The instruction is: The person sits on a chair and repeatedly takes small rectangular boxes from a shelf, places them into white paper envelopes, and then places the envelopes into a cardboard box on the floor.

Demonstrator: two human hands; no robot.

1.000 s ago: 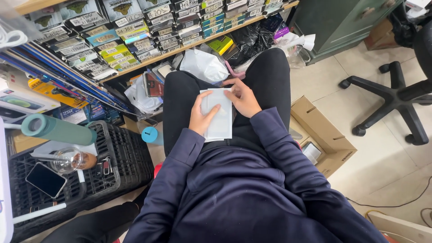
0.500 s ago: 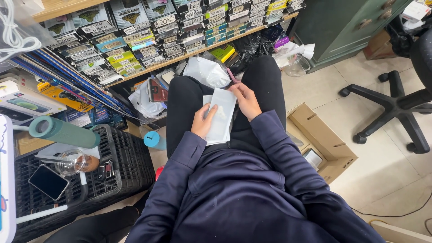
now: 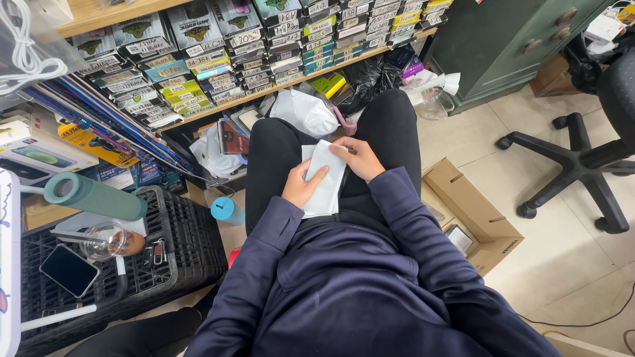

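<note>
At the left, a black crate (image 3: 192, 244) carries a green cylinder (image 3: 96, 196), a clear cup (image 3: 109, 241) and a phone (image 3: 68, 270) on its top. On the person's lap, the left hand (image 3: 303, 187) grips the lower left edge of a white pouch (image 3: 325, 177), thumb laid over its face. The right hand (image 3: 360, 158) pinches the pouch's upper right edge, and a cardboard box (image 3: 473, 215) sits open on the floor to the right.

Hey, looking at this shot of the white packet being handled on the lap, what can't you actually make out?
Head view only:
- White packet: contents hidden, lower edge covered by left hand.
- Right hand: fingertips tucked behind the packet's top.
- Cardboard box: inside partly blocked by the right sleeve.
- Office chair: seat cut off by the frame's right edge.
</note>
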